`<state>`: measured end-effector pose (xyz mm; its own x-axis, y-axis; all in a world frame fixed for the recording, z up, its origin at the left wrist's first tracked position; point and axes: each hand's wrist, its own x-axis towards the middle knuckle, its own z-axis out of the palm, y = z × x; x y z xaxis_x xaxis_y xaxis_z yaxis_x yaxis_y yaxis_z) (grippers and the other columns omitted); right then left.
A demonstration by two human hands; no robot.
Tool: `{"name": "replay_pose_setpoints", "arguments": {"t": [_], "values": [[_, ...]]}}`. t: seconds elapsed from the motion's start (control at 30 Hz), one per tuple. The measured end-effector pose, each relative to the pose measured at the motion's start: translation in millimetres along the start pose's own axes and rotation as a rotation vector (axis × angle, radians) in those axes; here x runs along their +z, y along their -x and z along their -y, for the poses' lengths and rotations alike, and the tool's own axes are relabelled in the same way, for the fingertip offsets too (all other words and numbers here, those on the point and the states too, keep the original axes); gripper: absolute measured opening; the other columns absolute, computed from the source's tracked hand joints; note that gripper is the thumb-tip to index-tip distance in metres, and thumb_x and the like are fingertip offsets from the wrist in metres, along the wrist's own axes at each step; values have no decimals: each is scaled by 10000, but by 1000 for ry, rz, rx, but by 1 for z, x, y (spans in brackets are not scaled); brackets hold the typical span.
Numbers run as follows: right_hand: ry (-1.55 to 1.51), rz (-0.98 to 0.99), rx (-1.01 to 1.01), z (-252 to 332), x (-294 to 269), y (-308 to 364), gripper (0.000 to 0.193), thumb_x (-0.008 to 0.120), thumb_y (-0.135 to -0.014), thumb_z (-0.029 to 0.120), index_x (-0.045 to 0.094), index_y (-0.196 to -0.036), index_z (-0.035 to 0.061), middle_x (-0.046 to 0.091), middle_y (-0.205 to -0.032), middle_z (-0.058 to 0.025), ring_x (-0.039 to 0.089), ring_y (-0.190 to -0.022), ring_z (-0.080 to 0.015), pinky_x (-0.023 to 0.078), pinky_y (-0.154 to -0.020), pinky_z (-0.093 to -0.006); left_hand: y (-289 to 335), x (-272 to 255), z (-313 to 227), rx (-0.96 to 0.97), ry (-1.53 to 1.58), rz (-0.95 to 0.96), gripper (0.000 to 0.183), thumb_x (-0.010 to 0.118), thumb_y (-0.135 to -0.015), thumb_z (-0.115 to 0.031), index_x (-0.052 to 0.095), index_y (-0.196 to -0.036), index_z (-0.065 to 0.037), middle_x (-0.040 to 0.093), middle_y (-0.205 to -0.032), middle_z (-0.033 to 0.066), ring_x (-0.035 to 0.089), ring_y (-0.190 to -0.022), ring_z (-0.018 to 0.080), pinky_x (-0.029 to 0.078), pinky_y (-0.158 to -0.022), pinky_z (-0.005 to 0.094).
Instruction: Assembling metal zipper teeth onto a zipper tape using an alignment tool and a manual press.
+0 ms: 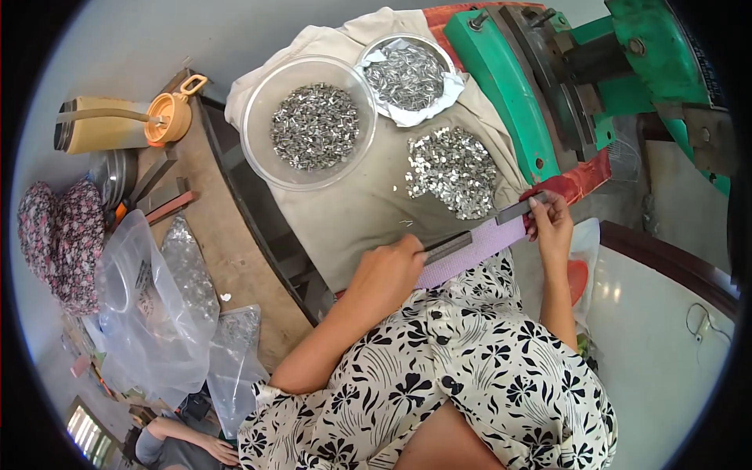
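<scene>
My left hand [389, 270] is closed on one end of a dark, flat bar [450, 246] that points to the upper right. In my right hand [552, 222], a second grey flat bar [513, 211] is pinched between thumb and fingers, slanting down toward the first. A gap separates the bars. Both lie along a lilac textured pad [501, 236] at the cloth's near edge. Just beyond them, a loose pile of small shiny metal pieces [458, 172] rests on the beige cloth [368, 215]. A few thin slivers lie near my left hand.
A clear round tub [254, 160] and a paper-lined bowl [407, 117] hold small metal pieces. A green machine [501, 94] stands at right. Plastic bags [160, 313], an orange-lidded bottle [167, 119] and a floral cloth [63, 243] are left. Another person's arm [184, 433] shows lower left.
</scene>
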<state>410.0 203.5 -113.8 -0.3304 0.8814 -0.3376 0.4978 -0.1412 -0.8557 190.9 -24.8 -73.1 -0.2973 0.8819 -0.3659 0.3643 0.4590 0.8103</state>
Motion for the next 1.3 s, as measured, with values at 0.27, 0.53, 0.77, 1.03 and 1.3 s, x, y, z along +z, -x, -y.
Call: {"name": "replay_pose_setpoints", "arguments": {"t": [0.27, 0.53, 0.77, 1.03, 1.3], "values": [[355, -81, -582, 25, 13, 25, 206, 760, -819, 23, 688, -1010, -1, 596, -748, -20, 542, -640, -92, 411, -533, -233, 9, -9, 0, -125, -270, -184, 183, 645, -922, -199, 547, -982, -56, 674, -819, 155, 657, -728, 386, 493, -636, 485], [513, 307, -928, 73, 71, 31, 152, 800, -742, 94, 747, -885, 104, 574, -846, -44, 609, -719, -216, 492, -603, -325, -19, -11, 13, 106, -236, -343, 178, 738, -802, -147, 635, -927, -71, 597, -874, 71, 635, -824, 300, 507, -685, 422], [716, 384, -1055, 82, 84, 17, 173, 811, -681, 89, 750, -842, 105, 551, -823, -40, 578, -744, -232, 468, -614, -355, -23, -14, 15, 110, -156, -322, 110, 728, -805, -141, 674, -868, -69, 601, -842, 71, 624, -770, 292, 488, -666, 417], [731, 370, -1013, 87, 93, 18, 136, 774, -744, 90, 704, -851, 44, 558, -832, -57, 573, -770, -262, 459, -647, -382, -24, -13, 16, 102, -169, -336, 76, 694, -803, -111, 649, -843, -65, 596, -848, 74, 632, -801, 283, 506, -680, 417], [741, 381, -972, 81, 83, 21, 102, 762, -771, 104, 727, -860, 69, 563, -857, -45, 580, -808, -249, 471, -676, -382, -21, -14, 14, 136, -311, -341, 63, 671, -790, -88, 615, -803, -61, 582, -839, 79, 644, -830, 274, 540, -684, 424]]}}
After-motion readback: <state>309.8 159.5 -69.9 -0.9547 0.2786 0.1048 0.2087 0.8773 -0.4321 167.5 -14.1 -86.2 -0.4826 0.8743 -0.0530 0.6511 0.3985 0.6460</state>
